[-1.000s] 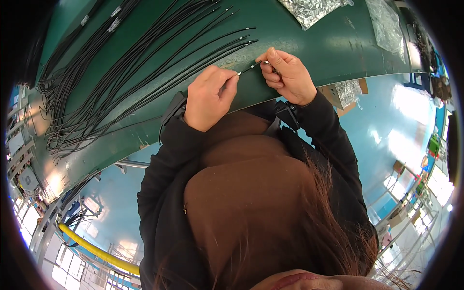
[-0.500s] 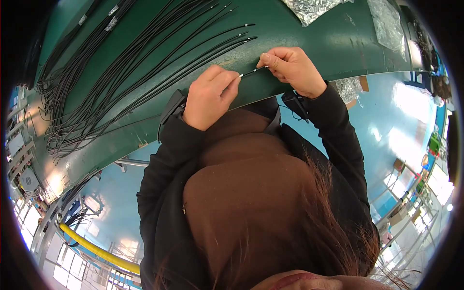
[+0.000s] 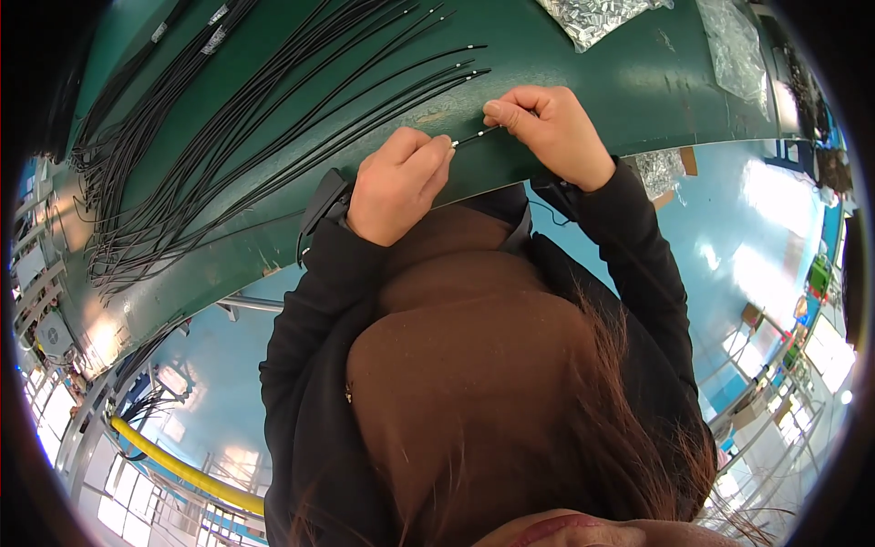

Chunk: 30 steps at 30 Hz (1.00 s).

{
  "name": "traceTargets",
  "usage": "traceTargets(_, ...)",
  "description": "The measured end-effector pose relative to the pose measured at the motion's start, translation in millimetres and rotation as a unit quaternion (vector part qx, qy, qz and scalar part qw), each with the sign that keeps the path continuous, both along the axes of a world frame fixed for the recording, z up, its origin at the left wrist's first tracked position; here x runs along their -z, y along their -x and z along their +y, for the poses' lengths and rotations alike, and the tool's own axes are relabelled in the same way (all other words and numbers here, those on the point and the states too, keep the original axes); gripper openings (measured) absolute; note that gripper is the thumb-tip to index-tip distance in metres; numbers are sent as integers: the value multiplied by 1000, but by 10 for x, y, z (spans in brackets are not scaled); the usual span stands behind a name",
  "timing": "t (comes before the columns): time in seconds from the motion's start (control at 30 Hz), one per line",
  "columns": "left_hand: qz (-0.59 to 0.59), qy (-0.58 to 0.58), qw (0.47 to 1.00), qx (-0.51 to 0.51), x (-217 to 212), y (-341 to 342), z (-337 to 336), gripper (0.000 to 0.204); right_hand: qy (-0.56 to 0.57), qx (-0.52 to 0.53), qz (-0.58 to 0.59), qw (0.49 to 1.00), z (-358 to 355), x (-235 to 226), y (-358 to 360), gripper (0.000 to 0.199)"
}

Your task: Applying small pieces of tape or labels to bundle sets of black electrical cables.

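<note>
One thin black cable with a silver tip (image 3: pixel 474 137) sits pinched between my two hands at the near edge of the green table (image 3: pixel 592 82): left hand (image 3: pixel 398 185) pinching one end, right hand (image 3: pixel 547 132) pinching the other. Dozens of loose black cables (image 3: pixel 228 137), too many to count, fan toward the table's left edge. Two clear bags lie at its far edge.

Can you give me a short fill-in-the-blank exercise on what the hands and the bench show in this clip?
1. Both hands pinch one thin black ____ between them.
2. The left hand and the right hand work over a table coloured ____.
3. The many black cables lie spread to the person's ____ of the hands.
4. The clear bags of small silvery parts lie at the table's ____ edge.

Missing words: cable; green; left; far
</note>
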State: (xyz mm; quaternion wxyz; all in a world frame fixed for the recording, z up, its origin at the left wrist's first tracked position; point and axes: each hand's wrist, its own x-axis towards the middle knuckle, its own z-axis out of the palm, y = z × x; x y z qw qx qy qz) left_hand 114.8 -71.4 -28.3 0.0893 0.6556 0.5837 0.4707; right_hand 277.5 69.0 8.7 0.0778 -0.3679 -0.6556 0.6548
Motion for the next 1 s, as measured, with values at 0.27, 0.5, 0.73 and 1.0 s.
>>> traceTargets(0.27,80,9,997,19,-23,19,-29,21,283,20,41,958,64,15,-42,27)
traceTargets(0.5,109,31,994,9,8,-8,-24,21,-111,31,-9,993,-162,176,72,23)
traceTargets(0.73,4,-8,1000,-16,-10,-14,59,17,92,141,126,978,-132,60,84,20)
traceTargets(1.0,-24,3,1000,-19,-11,-20,66,14,69,70,135,986,-242,180,42,14)
